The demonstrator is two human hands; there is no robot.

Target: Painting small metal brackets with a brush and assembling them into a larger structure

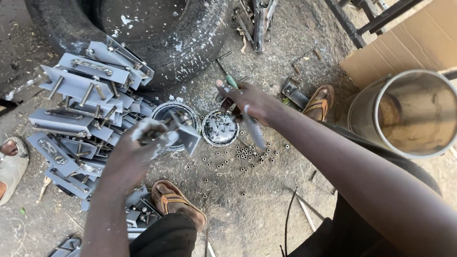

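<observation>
Left hand (143,143) grip closed on grey metal bracket (186,133), right hand (247,102) gripping paintbrush (252,128), open paint tin (220,127) holding grey paint

Floor: bare, compacted dirt ground (247,209), grey-brown, littered with debris and paint flecks. A worn rubber tyre (190,43), spattered white, lies at top centre. A flattened cardboard sheet (409,43) lies at top right beside a dark metal frame (366,19). Lighting: bright daylight, soft shadows.
</observation>
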